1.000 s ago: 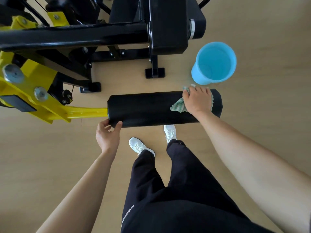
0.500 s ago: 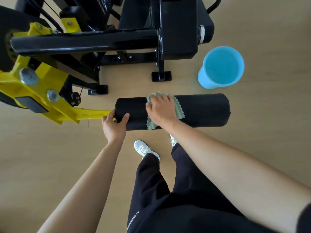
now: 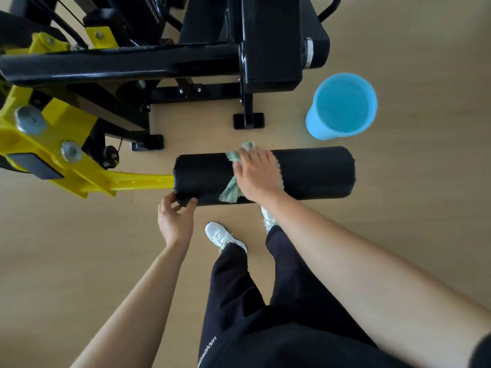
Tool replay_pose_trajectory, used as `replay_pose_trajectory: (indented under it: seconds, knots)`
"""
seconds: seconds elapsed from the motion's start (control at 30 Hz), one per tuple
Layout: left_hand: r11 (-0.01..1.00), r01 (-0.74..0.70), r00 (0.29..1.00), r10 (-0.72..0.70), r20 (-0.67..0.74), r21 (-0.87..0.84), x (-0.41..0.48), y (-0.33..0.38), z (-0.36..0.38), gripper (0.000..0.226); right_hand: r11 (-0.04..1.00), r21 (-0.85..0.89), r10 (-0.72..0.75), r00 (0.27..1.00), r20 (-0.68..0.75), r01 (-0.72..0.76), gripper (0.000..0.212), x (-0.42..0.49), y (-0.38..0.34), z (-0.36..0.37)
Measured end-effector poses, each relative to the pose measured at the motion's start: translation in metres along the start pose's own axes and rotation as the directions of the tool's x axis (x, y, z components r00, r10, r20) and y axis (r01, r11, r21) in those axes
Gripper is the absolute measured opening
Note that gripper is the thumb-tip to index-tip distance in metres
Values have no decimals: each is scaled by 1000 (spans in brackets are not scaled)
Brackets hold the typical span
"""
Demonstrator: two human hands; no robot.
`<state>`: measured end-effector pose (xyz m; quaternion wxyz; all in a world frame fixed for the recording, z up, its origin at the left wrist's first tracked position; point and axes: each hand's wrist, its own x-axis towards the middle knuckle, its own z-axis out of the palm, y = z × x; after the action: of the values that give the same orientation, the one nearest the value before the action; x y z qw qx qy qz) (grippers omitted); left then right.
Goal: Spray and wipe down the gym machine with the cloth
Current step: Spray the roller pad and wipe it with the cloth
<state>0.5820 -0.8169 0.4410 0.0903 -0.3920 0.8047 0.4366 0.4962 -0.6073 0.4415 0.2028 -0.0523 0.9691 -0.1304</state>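
Observation:
A black padded roller [image 3: 316, 173] lies across the middle of the view, fixed to a yellow arm [image 3: 138, 180] of the black gym machine [image 3: 271, 46]. A green patterned cloth [image 3: 231, 189] lies draped over the roller's middle. My right hand [image 3: 256, 173] presses flat on the cloth, fingers straight and spread. My left hand [image 3: 175, 217] grips the roller's left end, thumb and fingers curled round its lower edge. No spray bottle is in sight.
A light blue bucket [image 3: 342, 107] stands on the wooden floor beyond the roller's right end. The machine's black frame feet [image 3: 248, 120] rest on the floor behind the roller. My legs and white shoes [image 3: 223, 236] stand just in front of it.
My right hand slid the cloth from the roller's right end to the left part, then a little back toward the middle. My left hand kept its hold on the left end.

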Motion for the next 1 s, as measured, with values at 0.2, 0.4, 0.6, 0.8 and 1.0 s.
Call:
replay_pose_trajectory:
  seconds: [0.2, 0.4, 0.6, 0.8, 1.0]
  knots:
    - [998, 49, 996, -51, -72, -33, -10, 10, 11, 42, 931, 33, 365, 924, -110, -364, 53, -31, 131, -20]
    - [997, 71, 995, -71, -76, -7, -11, 15, 12, 43, 934, -26, 353, 933, -74, -356, 54, -11, 108, -21]
    - [999, 37, 999, -36, -27, 24, -5, 11, 4, 38, 999, -34, 12, 997, 71, -10, 52, 33, -4, -10]
    - [999, 43, 998, -44, 36, 29, 0, 5, -5, 28, 971, -15, -232, 963, 139, 237, 47, 56, -100, 10]
    - [998, 54, 996, -57, 74, 34, 12, 3, -15, 25, 973, 35, -230, 962, 146, 228, 49, 48, -63, -5]
